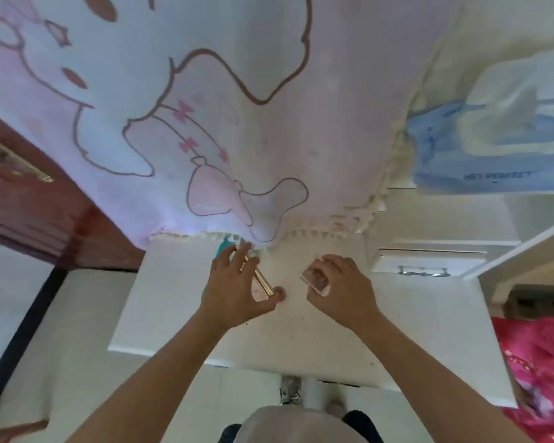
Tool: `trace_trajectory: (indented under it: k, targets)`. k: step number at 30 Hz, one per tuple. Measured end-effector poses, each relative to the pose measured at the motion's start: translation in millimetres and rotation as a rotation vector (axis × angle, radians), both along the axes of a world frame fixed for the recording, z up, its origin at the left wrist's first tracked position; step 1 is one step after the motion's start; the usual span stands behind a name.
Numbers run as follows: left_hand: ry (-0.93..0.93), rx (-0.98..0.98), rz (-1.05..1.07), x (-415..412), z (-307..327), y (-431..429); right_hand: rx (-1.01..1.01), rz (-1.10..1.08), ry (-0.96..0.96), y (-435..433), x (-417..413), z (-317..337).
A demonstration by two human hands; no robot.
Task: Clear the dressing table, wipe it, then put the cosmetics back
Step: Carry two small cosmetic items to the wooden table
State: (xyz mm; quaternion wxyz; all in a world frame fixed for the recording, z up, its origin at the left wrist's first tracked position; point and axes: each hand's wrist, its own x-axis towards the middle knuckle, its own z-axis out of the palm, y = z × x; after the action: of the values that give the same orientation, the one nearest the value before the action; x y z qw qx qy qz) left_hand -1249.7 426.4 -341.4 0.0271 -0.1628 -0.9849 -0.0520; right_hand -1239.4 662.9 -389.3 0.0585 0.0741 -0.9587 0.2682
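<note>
While reaching forward, left hand [234, 286] grasping gold tube [259, 278], right hand [339, 287] curled

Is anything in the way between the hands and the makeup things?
No. The left hand already holds the gold tube, and the right hand already holds the small pink case. Both sit over the white table.

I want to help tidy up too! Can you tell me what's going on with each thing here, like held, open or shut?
Left hand: closed around the gold tube.
Gold tube: held, tilted, over the table.
Right hand: gripping the small pink case.
Small pink case: held, looks shut.
Drawer: shut.
Wipes pack: lying flat; lid unclear.
Cartoon cloth: hanging behind the table.
Table: speckled with dirt.
</note>
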Motion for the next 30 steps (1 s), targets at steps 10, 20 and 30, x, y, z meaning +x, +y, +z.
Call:
trace_trajectory:
  k: [10, 20, 30]
  targets:
    - [0.224, -0.124, 0.463, 184, 60, -194, -0.058, 0.593, 0.147, -217, 41, 63]
    - [0.368, -0.172, 0.959, 447, 101, -399, -0.183, 1.032, 0.306, -521, 207, 118]
    - [0.397, -0.213, 1.256, 612, 109, -561, -0.204, 1.282, 0.267, -732, 336, 136]
